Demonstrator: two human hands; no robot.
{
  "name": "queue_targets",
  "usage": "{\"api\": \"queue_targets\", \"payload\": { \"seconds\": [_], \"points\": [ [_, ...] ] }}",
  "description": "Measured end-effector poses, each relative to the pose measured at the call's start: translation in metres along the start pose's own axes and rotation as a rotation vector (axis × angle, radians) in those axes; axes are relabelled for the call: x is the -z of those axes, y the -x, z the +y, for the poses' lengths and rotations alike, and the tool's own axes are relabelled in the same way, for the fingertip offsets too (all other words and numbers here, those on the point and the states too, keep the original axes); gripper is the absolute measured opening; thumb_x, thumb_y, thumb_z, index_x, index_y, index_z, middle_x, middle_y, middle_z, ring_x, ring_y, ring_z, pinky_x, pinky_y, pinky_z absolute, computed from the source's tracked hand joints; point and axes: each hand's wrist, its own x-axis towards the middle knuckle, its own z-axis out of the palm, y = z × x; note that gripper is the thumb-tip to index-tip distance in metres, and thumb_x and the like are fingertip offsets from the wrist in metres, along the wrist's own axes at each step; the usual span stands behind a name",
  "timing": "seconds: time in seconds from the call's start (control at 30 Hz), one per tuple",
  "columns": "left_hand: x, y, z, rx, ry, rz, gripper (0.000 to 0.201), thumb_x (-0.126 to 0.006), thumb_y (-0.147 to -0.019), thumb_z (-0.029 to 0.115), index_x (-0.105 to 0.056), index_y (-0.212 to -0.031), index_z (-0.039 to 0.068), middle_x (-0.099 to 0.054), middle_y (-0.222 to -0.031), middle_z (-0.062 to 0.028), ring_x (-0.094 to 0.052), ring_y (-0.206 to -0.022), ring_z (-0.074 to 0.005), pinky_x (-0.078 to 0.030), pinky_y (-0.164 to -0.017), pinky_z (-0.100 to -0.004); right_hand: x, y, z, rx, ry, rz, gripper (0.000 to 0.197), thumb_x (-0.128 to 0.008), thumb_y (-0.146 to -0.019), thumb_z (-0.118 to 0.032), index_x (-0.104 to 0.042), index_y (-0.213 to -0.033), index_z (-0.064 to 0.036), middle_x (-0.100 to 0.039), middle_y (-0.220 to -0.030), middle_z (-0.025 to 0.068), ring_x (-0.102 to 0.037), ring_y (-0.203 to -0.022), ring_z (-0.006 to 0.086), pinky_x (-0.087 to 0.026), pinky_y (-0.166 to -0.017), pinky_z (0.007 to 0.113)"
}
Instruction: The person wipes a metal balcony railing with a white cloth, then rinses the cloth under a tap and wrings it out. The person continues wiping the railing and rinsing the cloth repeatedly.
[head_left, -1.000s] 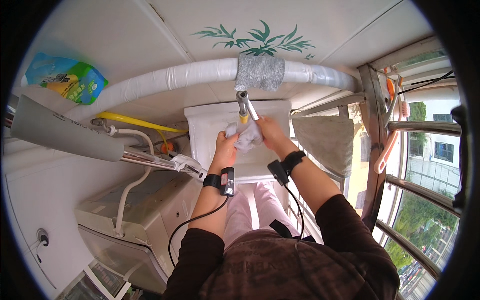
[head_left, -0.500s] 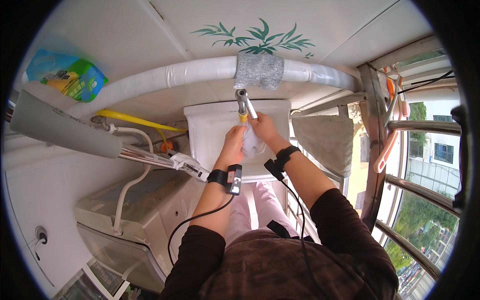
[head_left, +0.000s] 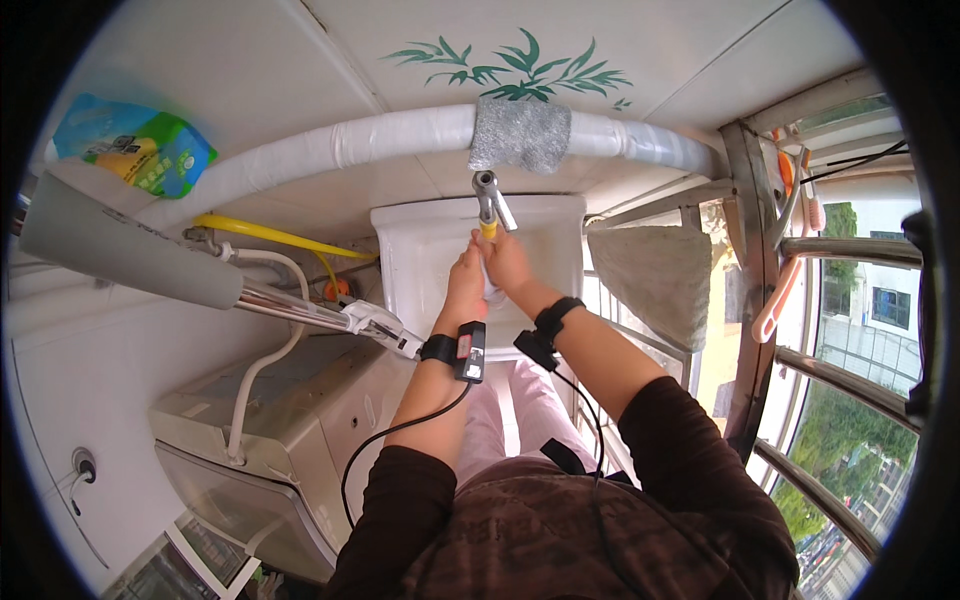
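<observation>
A metal tap (head_left: 488,195) with a yellow ring sticks out over the white sink (head_left: 410,255). Just below its spout my left hand (head_left: 466,280) and my right hand (head_left: 508,264) are pressed against each other above the basin. The fingers of both look closed and partly hide one another. Something pale shows in the narrow gap between the palms; I cannot make out whether it is water or an object. Each wrist wears a black strap with a small cabled device.
A pipe (head_left: 390,143) with a grey scrubbing cloth (head_left: 520,136) draped over it crosses behind the tap. A vacuum-like handle (head_left: 130,245) slants in from the left above a boxy appliance (head_left: 270,390). A stone slab (head_left: 655,280) and window bars (head_left: 850,390) flank the right.
My hands have come closer together under the tap, the right one moving inward. Less of the pale patch between them shows. The view has shifted slightly.
</observation>
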Motion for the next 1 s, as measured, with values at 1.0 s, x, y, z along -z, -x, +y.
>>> {"api": "queue_targets", "payload": {
  "seconds": [1.0],
  "points": [
    [0.022, 0.021, 0.039, -0.089, -0.243, -0.327, 0.037, -0.068, -0.079, 0.003, -0.052, -0.112, -0.001, -0.061, -0.095, -0.0069, -0.06, -0.087, -0.0147, -0.048, -0.079, -0.0281, 0.089, -0.027, 0.0, -0.547, -0.761, -0.083, 0.036, -0.05, -0.095, -0.035, -0.058, -0.102, -0.0012, -0.062, -0.09, 0.0053, -0.058, -0.081, 0.0154, -0.048, -0.074, 0.031]
  ]
}}
